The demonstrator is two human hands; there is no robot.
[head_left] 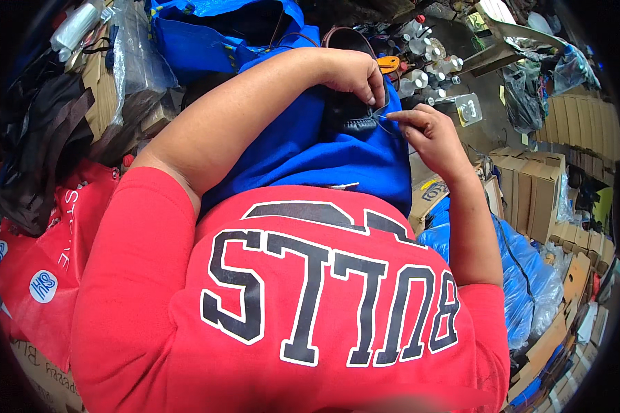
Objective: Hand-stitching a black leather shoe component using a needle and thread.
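Observation:
A black leather piece [357,125] with a ribbed, stitched-looking edge lies on the blue cloth [282,148] over my lap. It resembles part of a shoe, though much of it is in shadow or behind my hand. My left hand [357,74] reaches over it from above, fingertips closed on its upper edge. Just to the right, my right hand [430,134] pinches a thin, thread-like strand near that edge; whether a needle is also there is too small to tell. An orange piece with a hole [388,65] sits beyond my left fingers.
Several clear bottles [420,79] stand on the floor at the far right. Cardboard boxes [530,186] and blue plastic sheeting [506,275] crowd the right. A blue bag [200,34] is at the far left, red bags [69,234] at my left side. A brown strap [348,33] loops beyond my left hand.

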